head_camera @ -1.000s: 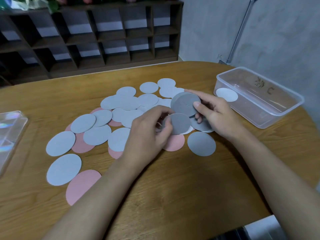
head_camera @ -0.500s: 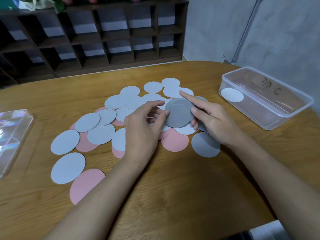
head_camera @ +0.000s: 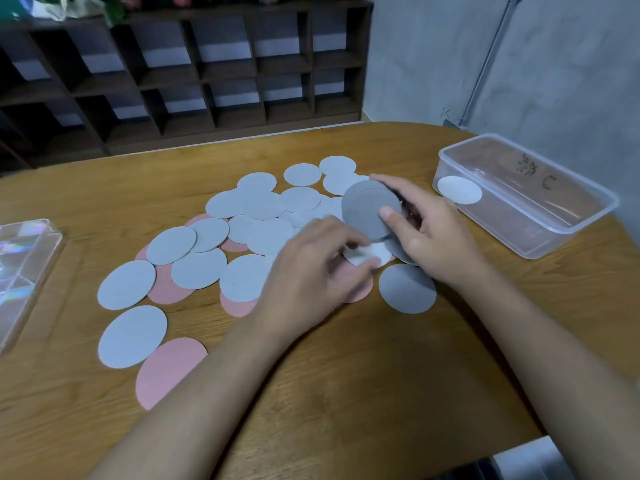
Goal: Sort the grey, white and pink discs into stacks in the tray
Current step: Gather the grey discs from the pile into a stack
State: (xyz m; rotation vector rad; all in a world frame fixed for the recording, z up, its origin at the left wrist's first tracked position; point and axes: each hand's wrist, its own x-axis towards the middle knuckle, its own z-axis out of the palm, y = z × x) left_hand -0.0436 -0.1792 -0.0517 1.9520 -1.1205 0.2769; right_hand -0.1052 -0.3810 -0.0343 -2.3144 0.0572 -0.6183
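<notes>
- Discs in pale grey [head_camera: 199, 268] lie spread over the middle of the wooden table [head_camera: 363, 375]. They overlap one another, and pink discs [head_camera: 166, 370] show from under their edges.
- The right hand [head_camera: 429, 237] holds a stack of dark grey discs [head_camera: 367, 209] tilted up off the table. Its thumb presses the front face and its fingers curl round the back.
- The left hand [head_camera: 311, 268] reaches in just beside the stack. Its thumb and curled fingertips close on the edge of a loose white disc [head_camera: 372, 252] lying below the stack, though motion blur smears the grip.
- A single dark grey disc [head_camera: 407, 288] lies flat near the right wrist, its far edge close to a pink disc that is partly under the left hand.
- The clear plastic tray [head_camera: 575, 233] stands at the table's right side, close to the curved edge. A stored white disc [head_camera: 459, 189] lies flat in its near-left corner, touching the wall there.
- A strip of bare wood separates the tray from the right hand and the spread of discs.
- A wider stretch of bare wood runs between the two forearms down to the table's near edge, which shows at the lower right.
- A clear plastic lid [head_camera: 24, 271] lies at the table's left edge, well apart from the nearest pale disc.
- Behind the table's far edge stands a dark wooden shelf unit [head_camera: 207, 74], and a pipe [head_camera: 491, 57] runs up the grey wall.
</notes>
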